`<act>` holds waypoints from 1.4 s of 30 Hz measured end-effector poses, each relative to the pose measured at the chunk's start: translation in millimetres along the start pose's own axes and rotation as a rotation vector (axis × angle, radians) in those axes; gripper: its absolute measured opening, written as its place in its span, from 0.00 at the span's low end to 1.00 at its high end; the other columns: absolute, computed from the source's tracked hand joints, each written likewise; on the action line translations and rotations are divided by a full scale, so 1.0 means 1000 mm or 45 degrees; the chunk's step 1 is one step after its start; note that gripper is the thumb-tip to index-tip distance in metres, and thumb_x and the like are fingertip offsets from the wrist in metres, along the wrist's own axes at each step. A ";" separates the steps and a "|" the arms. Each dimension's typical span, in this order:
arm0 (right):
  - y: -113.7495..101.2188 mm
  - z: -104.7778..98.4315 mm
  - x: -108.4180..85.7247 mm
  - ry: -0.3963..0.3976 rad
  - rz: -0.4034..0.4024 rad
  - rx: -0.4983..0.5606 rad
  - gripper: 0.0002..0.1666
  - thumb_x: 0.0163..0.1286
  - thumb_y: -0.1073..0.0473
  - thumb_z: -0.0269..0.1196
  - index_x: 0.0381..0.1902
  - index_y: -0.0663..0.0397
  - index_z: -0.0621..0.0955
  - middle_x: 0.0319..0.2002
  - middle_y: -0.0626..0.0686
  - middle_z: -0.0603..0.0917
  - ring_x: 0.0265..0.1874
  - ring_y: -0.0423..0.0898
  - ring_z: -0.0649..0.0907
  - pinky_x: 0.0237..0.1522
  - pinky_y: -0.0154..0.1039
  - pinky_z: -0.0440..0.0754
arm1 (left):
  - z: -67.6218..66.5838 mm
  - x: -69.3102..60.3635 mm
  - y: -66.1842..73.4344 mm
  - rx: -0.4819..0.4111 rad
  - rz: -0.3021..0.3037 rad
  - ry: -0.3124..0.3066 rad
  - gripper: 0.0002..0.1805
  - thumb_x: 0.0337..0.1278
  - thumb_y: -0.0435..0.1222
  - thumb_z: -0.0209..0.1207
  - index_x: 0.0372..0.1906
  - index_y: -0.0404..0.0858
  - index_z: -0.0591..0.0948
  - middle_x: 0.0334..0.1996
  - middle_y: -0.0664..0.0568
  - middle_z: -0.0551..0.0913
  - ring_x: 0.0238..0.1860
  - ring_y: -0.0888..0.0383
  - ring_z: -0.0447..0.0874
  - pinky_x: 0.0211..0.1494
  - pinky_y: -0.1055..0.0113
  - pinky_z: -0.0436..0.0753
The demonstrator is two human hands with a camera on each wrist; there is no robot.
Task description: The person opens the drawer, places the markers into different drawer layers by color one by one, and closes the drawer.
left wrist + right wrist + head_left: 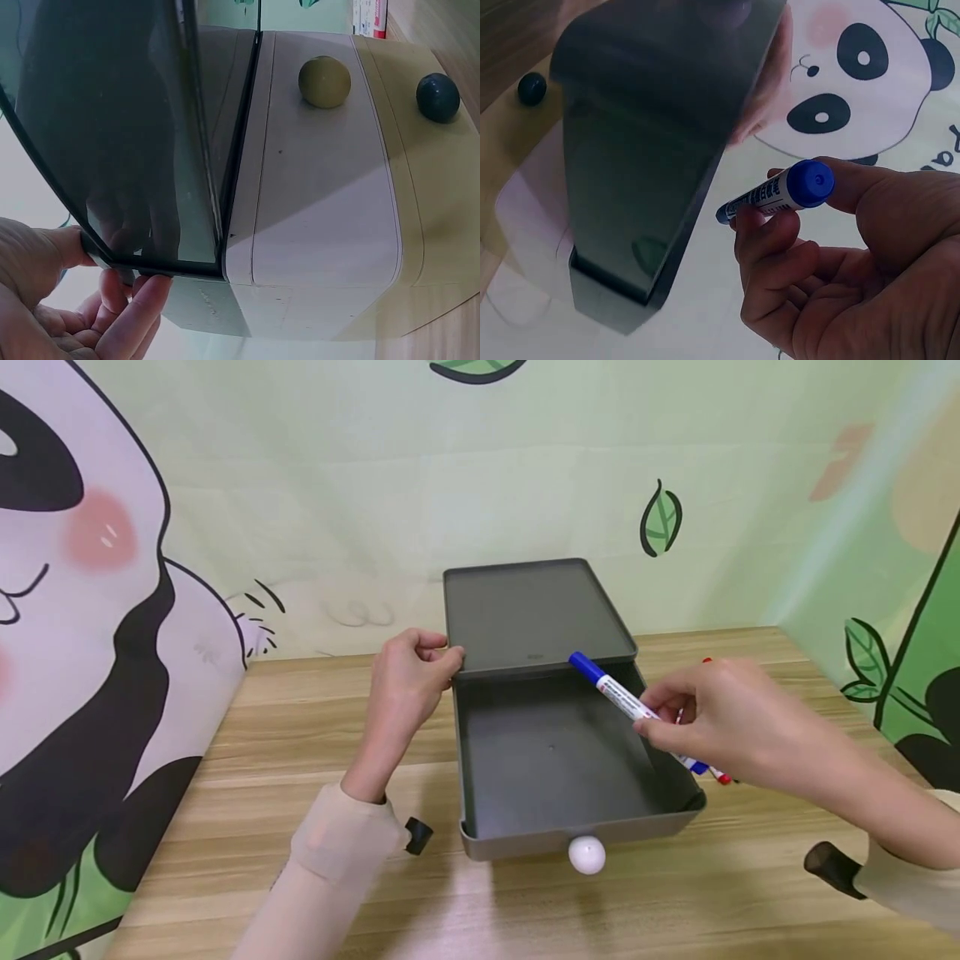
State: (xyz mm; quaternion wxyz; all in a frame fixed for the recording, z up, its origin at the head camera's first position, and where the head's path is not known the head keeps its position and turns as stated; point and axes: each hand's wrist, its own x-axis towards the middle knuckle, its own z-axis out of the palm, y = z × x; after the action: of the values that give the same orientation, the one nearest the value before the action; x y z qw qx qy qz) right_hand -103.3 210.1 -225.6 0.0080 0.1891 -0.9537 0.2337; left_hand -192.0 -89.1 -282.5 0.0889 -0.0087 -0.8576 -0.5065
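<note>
A dark grey drawer (555, 760) with a white knob (587, 855) stands pulled out from under the grey top (536, 618) of a drawer unit. At the top's front left corner, my left hand (408, 689) grips the edge between thumb and fingers; the left wrist view shows this hand (97, 307) at the corner. Over the drawer's right side, my right hand (735, 718) pinches a white marker (618, 696) with a blue cap, which points up and to the left. The right wrist view shows the marker (769, 193) between thumb and fingers of this hand (855, 262).
Partly hidden behind my right hand, red-ended markers (722, 777) lie on the wooden table (315, 727) right of the unit. Lower drawers show in the left wrist view, one pale with an olive knob (324, 82), one yellowish with a dark knob (438, 97). A printed backdrop (360, 510) hangs behind.
</note>
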 end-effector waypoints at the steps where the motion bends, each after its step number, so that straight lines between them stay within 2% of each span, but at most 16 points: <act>1: -0.002 0.003 0.001 -0.009 -0.003 0.018 0.02 0.66 0.58 0.70 0.35 0.49 0.88 0.22 0.41 0.80 0.18 0.40 0.74 0.19 0.36 0.72 | 0.000 0.000 0.000 0.002 0.000 0.000 0.17 0.65 0.41 0.65 0.53 0.35 0.84 0.36 0.47 0.87 0.34 0.50 0.90 0.32 0.65 0.78; 6: -0.012 0.013 0.006 -0.039 -0.018 0.077 0.05 0.65 0.59 0.71 0.37 0.53 0.88 0.24 0.41 0.82 0.22 0.40 0.77 0.24 0.35 0.75 | 0.000 0.001 -0.001 0.013 0.000 0.001 0.17 0.65 0.41 0.65 0.53 0.35 0.84 0.36 0.48 0.87 0.33 0.52 0.89 0.32 0.65 0.78; 16: -0.018 0.025 0.012 -0.099 -0.051 0.134 0.06 0.65 0.59 0.72 0.38 0.55 0.88 0.22 0.42 0.80 0.20 0.40 0.76 0.22 0.34 0.74 | -0.001 0.000 0.000 0.010 0.002 -0.005 0.17 0.65 0.41 0.65 0.53 0.35 0.84 0.36 0.47 0.87 0.34 0.49 0.90 0.32 0.65 0.77; 25: -0.015 0.027 0.013 -0.087 -0.067 0.117 0.07 0.65 0.58 0.71 0.38 0.55 0.88 0.22 0.42 0.80 0.21 0.40 0.76 0.23 0.34 0.74 | 0.000 0.001 0.000 0.018 0.015 0.003 0.17 0.64 0.41 0.65 0.52 0.35 0.84 0.35 0.48 0.87 0.32 0.53 0.89 0.32 0.65 0.78; 32: -0.008 0.030 0.014 -0.037 -0.089 0.086 0.13 0.65 0.59 0.72 0.44 0.63 0.89 0.29 0.42 0.86 0.28 0.38 0.82 0.33 0.36 0.82 | 0.000 0.001 0.000 0.022 0.012 -0.001 0.17 0.64 0.40 0.65 0.53 0.35 0.84 0.35 0.48 0.86 0.32 0.53 0.89 0.32 0.65 0.77; 42: -0.002 0.026 0.014 0.019 -0.063 0.062 0.13 0.65 0.57 0.73 0.43 0.59 0.89 0.29 0.42 0.86 0.29 0.38 0.82 0.32 0.36 0.80 | -0.001 0.002 0.000 0.026 -0.001 0.000 0.17 0.64 0.41 0.65 0.52 0.35 0.84 0.34 0.49 0.85 0.31 0.53 0.88 0.33 0.64 0.78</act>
State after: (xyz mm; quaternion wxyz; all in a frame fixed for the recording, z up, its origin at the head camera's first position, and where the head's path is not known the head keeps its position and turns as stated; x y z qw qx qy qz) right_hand -113.9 191.2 -246.7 0.0162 0.2111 -0.9427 0.2578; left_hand -193.3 -90.0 -281.7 0.0887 -0.0075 -0.8627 -0.4979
